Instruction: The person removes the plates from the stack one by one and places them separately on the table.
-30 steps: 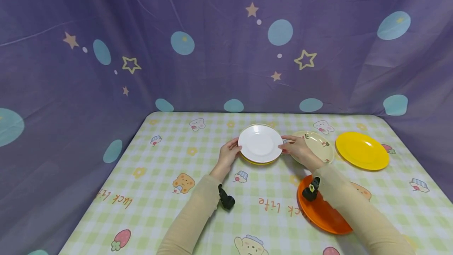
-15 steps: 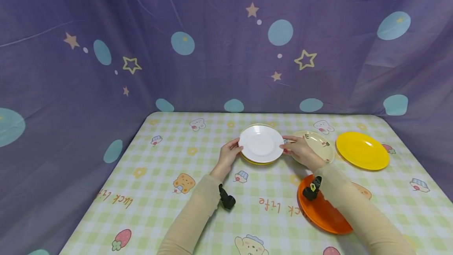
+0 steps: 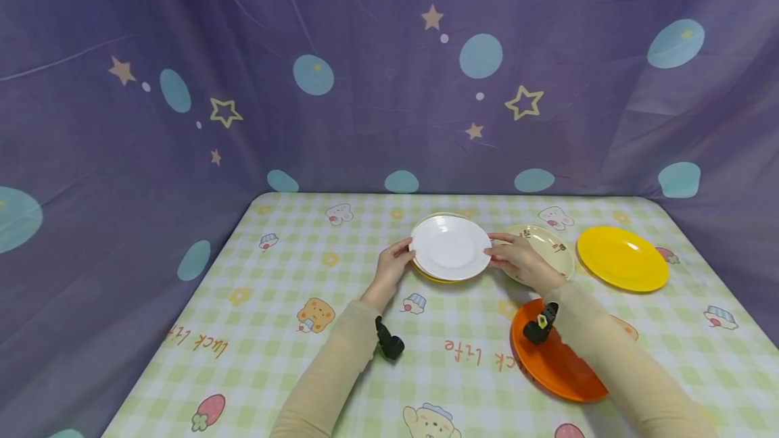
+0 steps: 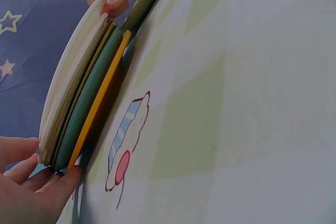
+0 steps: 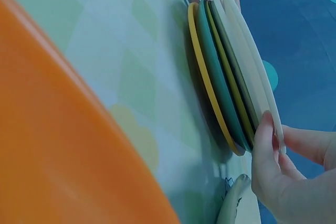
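A white plate (image 3: 450, 247) tops a stack of several plates at the table's back middle. Below it, the left wrist view shows another white rim, an olive rim, a teal plate (image 4: 89, 103) and a yellow plate (image 4: 102, 98) at the bottom. My left hand (image 3: 391, 269) holds the stack's left side, fingertips along the plate edges. On the right, my right hand (image 3: 522, 262) grips the top white plate's rim between thumb and fingers. That plate sits slightly to the right of the ones under it.
A cream plate with printed figures (image 3: 544, 245) lies just right of the stack, partly behind my right hand. Further right is a yellow oval plate (image 3: 622, 259). An orange plate (image 3: 556, 367) lies under my right forearm. A checked cloth (image 3: 341, 370) covers the table.
My right hand has shifted slightly right, and the top white plate's right edge has moved with it. The left hand stays almost in place.
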`<state>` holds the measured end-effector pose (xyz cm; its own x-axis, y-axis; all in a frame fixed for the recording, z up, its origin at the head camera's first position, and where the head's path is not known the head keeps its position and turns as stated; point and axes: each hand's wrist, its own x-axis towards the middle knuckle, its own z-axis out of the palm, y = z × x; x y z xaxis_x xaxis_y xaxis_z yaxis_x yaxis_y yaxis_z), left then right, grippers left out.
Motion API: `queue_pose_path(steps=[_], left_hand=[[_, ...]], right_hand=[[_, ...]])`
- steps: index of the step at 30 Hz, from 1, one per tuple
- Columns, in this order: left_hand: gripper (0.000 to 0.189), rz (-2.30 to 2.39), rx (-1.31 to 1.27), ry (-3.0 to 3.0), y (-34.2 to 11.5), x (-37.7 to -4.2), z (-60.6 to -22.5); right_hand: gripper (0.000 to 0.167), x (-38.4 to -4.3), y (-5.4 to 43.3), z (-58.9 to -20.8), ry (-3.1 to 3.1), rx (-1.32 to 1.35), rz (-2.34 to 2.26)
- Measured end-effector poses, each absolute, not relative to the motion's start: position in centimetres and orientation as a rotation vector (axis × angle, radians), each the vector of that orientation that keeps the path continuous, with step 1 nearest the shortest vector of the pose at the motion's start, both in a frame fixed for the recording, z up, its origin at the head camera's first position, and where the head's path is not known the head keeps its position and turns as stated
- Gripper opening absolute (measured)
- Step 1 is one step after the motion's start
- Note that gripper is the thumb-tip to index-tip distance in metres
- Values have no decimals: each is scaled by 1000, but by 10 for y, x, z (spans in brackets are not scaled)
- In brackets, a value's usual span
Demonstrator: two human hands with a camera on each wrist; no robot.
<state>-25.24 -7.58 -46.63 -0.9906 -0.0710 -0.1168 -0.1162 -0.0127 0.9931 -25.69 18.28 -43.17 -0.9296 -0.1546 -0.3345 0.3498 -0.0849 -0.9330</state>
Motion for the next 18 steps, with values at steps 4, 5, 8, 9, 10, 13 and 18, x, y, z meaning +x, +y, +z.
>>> queue_pose_path(steps=[4,5,8,9,10,13,18], left_hand=[[42,2216,-208,2165,-76,-253,-468],[43,2222,-206,2157,-76,-254,-469],[43,2235,-200,2140,-77,-253,-468],[43,2236,-200,2135,-77,-253,-467],[43,2235,-201,2135,-77,-252,-467],[44,2233,-201,2140,-76,-251,-465],[44,2228,-199,2144,-76,-252,-466]], right_hand=[[59,-259,185,-431,1884,219,-2049],[59,-259,185,-431,1885,231,-2045],[61,-260,185,-430,1895,250,-2030],[61,-260,185,-429,1895,257,-2029],[61,-259,185,-429,1894,260,-2030],[62,-258,185,-428,1890,251,-2037],[62,-253,190,-428,1913,246,-2023]])
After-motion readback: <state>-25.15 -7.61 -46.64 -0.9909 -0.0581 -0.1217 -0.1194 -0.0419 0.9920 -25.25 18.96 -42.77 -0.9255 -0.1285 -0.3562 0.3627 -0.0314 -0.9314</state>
